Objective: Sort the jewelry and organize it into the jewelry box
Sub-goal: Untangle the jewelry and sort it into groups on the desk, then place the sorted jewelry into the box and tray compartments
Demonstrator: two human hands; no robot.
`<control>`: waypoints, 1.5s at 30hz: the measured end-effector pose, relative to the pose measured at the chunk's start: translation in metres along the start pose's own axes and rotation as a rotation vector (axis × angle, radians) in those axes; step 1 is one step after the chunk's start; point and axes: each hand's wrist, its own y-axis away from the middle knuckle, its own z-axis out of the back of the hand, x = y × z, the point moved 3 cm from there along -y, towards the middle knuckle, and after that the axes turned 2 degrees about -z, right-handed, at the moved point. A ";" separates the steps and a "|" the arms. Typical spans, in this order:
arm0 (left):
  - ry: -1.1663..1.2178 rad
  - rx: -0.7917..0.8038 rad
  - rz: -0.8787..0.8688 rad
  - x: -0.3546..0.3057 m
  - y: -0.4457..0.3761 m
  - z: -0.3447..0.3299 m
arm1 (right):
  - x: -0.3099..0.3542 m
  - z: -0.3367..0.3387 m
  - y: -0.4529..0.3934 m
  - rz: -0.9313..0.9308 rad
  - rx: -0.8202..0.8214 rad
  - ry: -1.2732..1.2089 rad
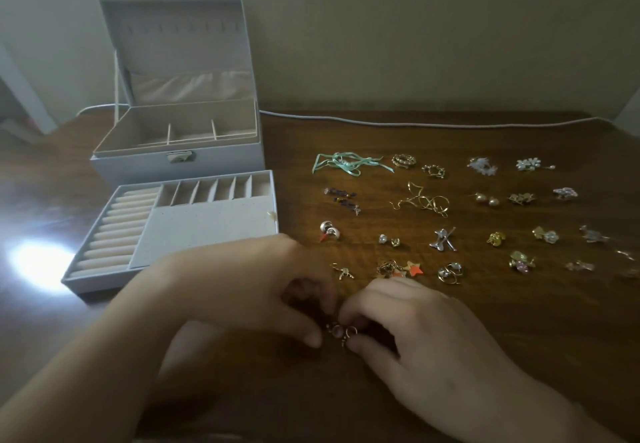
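Both hands meet low over the dark wooden table (485, 356): the left hand (249, 290) and right hand (412, 331) pinch a small gold earring pair (341, 331) between thumbs and fingertips, fingers nearly closed on it, probably to match or join the two pieces. Beyond them, more jewelry lies in loose pairs, from the orange star piece (414, 268) to the green ribbon (348, 162), likely pre-sorted. At left, the removed tray (194, 224) sits before the open jewelry box (180, 162), its compartments ready.
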 end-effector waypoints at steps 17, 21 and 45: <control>-0.087 -0.479 0.483 0.121 0.092 0.027 | 0.020 0.009 -0.032 0.037 0.164 0.125; -0.140 -0.433 0.505 0.117 0.084 0.021 | 0.034 0.018 -0.066 -0.031 0.116 0.168; -0.193 -0.798 0.339 0.084 0.074 0.024 | 0.038 0.008 -0.167 -0.105 -0.210 -0.463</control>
